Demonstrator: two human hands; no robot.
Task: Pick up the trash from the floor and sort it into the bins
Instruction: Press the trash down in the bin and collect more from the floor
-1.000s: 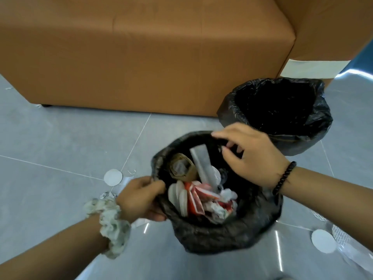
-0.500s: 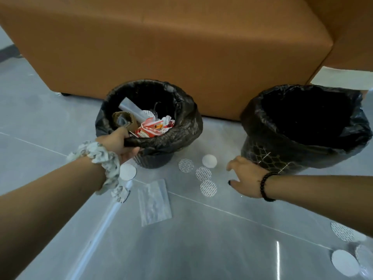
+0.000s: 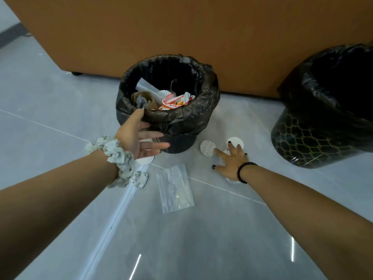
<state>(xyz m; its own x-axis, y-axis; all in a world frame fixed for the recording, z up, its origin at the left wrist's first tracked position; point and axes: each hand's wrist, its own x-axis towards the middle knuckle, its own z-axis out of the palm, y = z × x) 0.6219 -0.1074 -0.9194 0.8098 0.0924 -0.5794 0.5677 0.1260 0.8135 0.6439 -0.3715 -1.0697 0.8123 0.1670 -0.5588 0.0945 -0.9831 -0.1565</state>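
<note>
We hold left hand open, fingers straight beside full bin | right hand spread flat on floor discs | clear bag lies between our arms

A brown sofa stands on a glossy grey tiled floor streaked with light reflections.

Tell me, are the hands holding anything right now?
Nothing is held. The left hand is open beside the full bin, fingers straight. The right hand lies spread flat on the round white discs on the floor.
</note>
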